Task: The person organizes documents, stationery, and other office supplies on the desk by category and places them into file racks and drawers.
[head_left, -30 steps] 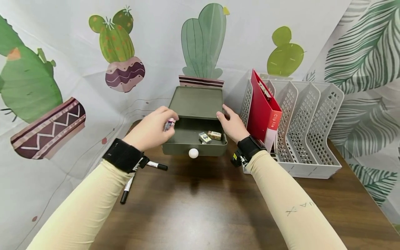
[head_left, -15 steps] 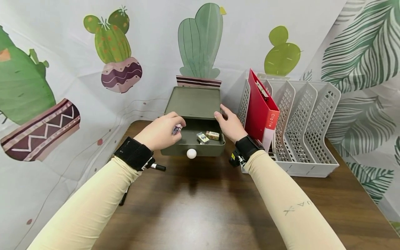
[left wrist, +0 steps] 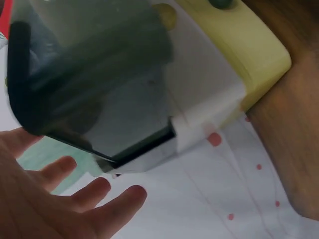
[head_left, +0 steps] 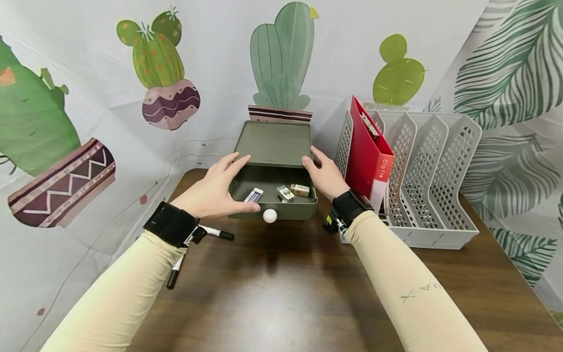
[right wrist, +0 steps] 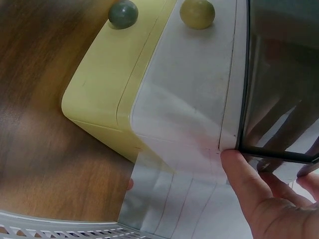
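The olive-green drawer point(head_left: 292, 210) of a small cabinet point(head_left: 274, 142) stands pulled out, with a white round knob point(head_left: 270, 215). Inside it lie a sleeved eraser point(head_left: 253, 195) at the left and two small wrapped blocks, a yellow-white one point(head_left: 285, 194) and a brown one point(head_left: 301, 189). My left hand point(head_left: 215, 190) spreads its fingers over the drawer's left side, holding nothing; its thumb is by the drawer front, near the knob. My right hand point(head_left: 326, 177) rests against the cabinet's upper right side. In the right wrist view its fingers point(right wrist: 244, 174) touch the casing.
Right of the cabinet stands a grey file rack point(head_left: 422, 234) with a red clip file point(head_left: 367, 151). Two markers point(head_left: 215, 232) lie on the brown table point(head_left: 272, 293) at the left. White point(right wrist: 184, 84) and yellow point(right wrist: 104, 84) drawers sit below. A cactus-print cloth point(head_left: 220, 58) hangs behind.
My left hand has moved right over the drawer, let go of the sleeved eraser inside it, then spread its fingers and drawn back left. My right hand has stayed at the cabinet.
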Demonstrator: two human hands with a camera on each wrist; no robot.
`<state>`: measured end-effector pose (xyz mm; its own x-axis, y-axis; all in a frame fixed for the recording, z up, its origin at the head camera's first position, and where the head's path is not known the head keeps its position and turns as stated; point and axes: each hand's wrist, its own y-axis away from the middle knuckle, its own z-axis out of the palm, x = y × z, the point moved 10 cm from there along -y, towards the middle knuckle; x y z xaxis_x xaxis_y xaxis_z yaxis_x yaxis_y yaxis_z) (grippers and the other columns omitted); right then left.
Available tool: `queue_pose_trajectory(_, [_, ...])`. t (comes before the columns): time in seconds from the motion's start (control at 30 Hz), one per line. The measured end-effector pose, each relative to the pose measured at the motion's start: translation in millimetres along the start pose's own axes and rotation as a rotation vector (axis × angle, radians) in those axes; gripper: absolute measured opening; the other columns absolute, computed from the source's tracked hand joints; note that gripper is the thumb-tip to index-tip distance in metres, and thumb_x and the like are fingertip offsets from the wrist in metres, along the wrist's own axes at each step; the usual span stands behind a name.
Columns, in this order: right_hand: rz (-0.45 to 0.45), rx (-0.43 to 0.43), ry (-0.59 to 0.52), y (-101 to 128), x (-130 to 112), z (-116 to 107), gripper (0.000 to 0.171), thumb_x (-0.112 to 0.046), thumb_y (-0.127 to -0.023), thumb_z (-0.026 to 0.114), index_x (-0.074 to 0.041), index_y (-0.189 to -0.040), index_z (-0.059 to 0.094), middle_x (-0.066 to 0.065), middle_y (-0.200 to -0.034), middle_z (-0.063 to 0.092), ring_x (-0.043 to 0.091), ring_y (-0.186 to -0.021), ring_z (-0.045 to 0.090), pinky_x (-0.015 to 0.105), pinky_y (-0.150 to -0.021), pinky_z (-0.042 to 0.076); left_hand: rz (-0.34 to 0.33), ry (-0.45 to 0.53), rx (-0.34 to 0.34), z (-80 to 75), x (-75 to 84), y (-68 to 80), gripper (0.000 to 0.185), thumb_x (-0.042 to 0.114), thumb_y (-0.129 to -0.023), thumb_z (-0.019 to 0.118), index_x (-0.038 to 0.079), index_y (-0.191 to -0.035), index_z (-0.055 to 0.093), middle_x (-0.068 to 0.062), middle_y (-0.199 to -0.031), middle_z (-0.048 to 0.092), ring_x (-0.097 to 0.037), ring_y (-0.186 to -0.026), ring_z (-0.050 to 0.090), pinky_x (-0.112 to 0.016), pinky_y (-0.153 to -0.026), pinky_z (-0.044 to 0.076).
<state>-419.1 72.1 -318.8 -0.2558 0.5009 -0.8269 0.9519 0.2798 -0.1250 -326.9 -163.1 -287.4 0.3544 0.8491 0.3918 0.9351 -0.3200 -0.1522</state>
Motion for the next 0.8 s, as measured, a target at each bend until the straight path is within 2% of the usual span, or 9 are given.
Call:
queue_pose_trajectory(0.17, [0.004, -0.014, -0.007, -0.5, 1.9, 1.2, 0.066, -0.041, -0.114, 0.046, -0.013, -0.17, 0.025, 0.016, -0.171, 0.033, 0.032, -0.156, 0.036, 0.047, -0.125, 0.033, -0.063, 0.045, -0.057, 8.3, -13.9, -2.0, 0.131, 0.071, -0.077, 0.085, 0.02, -0.172, 0.011, -0.017, -0.177, 0.005, -0.048, -0.159, 0.02, -0.066, -0.117, 0.037])
queue_pose_trajectory(0.27, [0.011, -0.016, -0.02, -0.7, 2.9, 0.6, 0.066, -0.041, -0.114, 0.047, -0.013, -0.17, 0.025, 0.015, -0.172, 0.032, 0.032, -0.156, 0.036, 0.047, -0.125, 0.033, -0.088, 0.058, -0.078, 11.0, -19.8, -6.1, 0.138, 0.074, -0.075, 0.085, 0.017, -0.172, 0.006, -0.015, -0.178, -0.001, -0.045, -0.161, 0.016, -0.064, -0.12, 0.034])
queue_pose_trajectory(0.47, [0.016, -0.012, -0.031, -3.7, 4.0, -0.4, 0.066, -0.043, -0.113, 0.048, -0.014, -0.17, 0.027, 0.014, -0.171, 0.033, 0.029, -0.156, 0.036, 0.046, -0.125, 0.033, -0.09, 0.025, -0.085, 10.4, -25.7, -11.1, 0.14, 0.075, -0.074, 0.084, 0.006, -0.171, 0.009, -0.015, -0.178, 0.005, -0.04, -0.162, 0.012, -0.059, -0.127, 0.026])
queue_pose_trajectory(0.63, [0.02, -0.022, -0.072, -3.1, 4.0, -0.8, 0.066, -0.041, -0.113, 0.049, -0.015, -0.169, 0.028, 0.013, -0.172, 0.033, 0.029, -0.157, 0.036, 0.045, -0.125, 0.034, -0.077, 0.033, -0.036, 8.1, -28.7, -15.1, 0.13, 0.069, -0.075, 0.087, 0.001, -0.167, 0.025, -0.018, -0.174, 0.019, -0.042, -0.16, 0.018, -0.059, -0.126, 0.027])
queue_pose_trajectory(0.8, [0.058, -0.035, -0.146, 0.2, 7.4, 1.4, 0.063, -0.039, -0.114, 0.048, -0.019, -0.17, 0.027, 0.013, -0.172, 0.031, 0.029, -0.156, 0.036, 0.048, -0.12, 0.042, -0.084, 0.067, 0.098, 7.3, -33.5, -25.4, 0.097, 0.062, -0.084, 0.084, 0.002, -0.148, 0.044, -0.018, -0.157, 0.036, -0.039, -0.143, 0.036, -0.055, -0.117, 0.039])
